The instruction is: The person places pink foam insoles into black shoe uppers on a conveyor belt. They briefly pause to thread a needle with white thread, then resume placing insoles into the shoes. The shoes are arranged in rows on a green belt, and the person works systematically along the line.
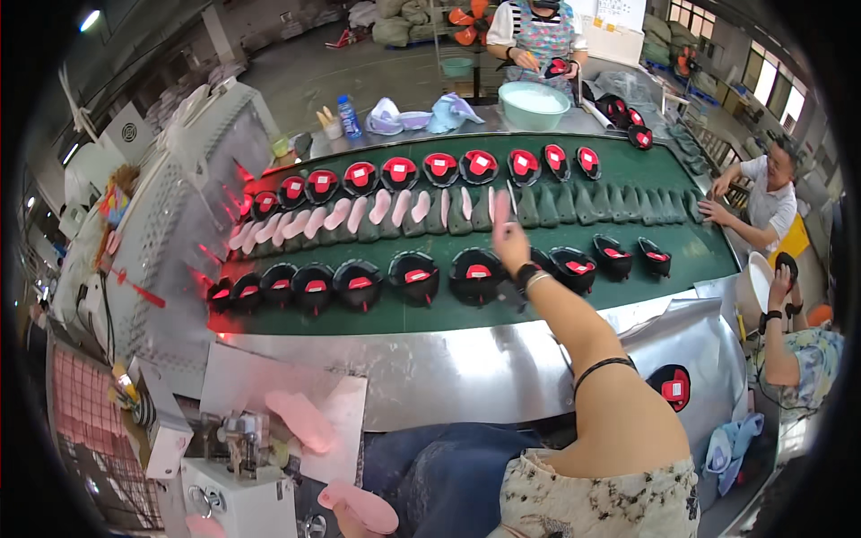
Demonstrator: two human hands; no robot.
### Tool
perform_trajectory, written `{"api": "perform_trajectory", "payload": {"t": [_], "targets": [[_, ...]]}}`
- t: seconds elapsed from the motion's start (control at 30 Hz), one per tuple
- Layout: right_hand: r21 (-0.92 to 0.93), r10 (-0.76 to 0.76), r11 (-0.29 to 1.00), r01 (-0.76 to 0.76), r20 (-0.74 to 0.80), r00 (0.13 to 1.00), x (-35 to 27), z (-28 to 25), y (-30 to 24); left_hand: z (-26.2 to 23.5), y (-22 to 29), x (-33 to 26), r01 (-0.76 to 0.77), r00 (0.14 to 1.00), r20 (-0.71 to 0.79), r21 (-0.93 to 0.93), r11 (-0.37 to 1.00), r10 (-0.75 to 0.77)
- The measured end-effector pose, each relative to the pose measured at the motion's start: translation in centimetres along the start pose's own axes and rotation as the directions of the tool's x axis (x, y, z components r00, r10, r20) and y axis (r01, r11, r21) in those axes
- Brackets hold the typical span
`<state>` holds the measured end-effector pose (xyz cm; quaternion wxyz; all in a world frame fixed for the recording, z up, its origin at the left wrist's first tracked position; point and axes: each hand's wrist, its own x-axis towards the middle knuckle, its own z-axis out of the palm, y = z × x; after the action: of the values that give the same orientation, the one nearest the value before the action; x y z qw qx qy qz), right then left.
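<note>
My right hand (509, 240) reaches over the green conveyor belt (359, 321), its fingers closed at the near end of a pink insole (500, 206) that stands over the row of dark shoe lasts (587, 206). Part of the grip is hidden. Low in the head view, my left hand (348, 524) grips another pink insole (366, 504), perhaps more than one, and is partly cut off by the lower edge. Pale pink insoles (336, 213) lie on the lasts toward the left; the lasts on the right are bare.
Black-and-red shoe uppers (414, 276) line both sides of the lasts. Pink insoles (303, 421) lie on a board beside a white machine (238, 498). A metal ledge (448, 359) borders the belt. A co-worker works across by a green basin (534, 106); others are at the right.
</note>
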<state>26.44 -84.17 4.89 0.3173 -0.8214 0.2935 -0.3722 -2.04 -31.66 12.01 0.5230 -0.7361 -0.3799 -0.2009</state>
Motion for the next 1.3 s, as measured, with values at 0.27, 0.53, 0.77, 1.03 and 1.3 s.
{"api": "perform_trajectory", "payload": {"t": [0.27,0.53,0.77,1.03,1.3], "targets": [[-0.066,0.114,0.991,-0.117,-0.047,0.992,6.9,-4.2,7.3,-0.1,-2.8,5.3,0.248,0.328,-0.812,0.568,0.785,0.483],[0.618,-0.37,0.737,-0.275,0.708,0.602,-14.0,3.0,-15.4,12.4,-0.2,-4.3,0.98,0.198,0.213,-0.063,-0.188,0.957],[0.592,-0.603,0.796,-0.125,0.761,-0.24,-36.8,-7.0,-26.8,4.5,-3.8,1.8,0.962,0.216,0.456,0.051,-0.268,0.863],[0.541,-0.526,0.796,-0.271,0.84,0.133,-41.9,7.5,-32.3,8.1,-9.4,-0.8,0.858,0.064,0.402,0.445,-0.256,0.913],[0.47,-0.476,0.863,-0.184,0.879,0.013,-40.3,11.1,-38.6,7.6,-10.0,-1.5,0.869,0.183,0.374,0.371,-0.328,0.909]]}}
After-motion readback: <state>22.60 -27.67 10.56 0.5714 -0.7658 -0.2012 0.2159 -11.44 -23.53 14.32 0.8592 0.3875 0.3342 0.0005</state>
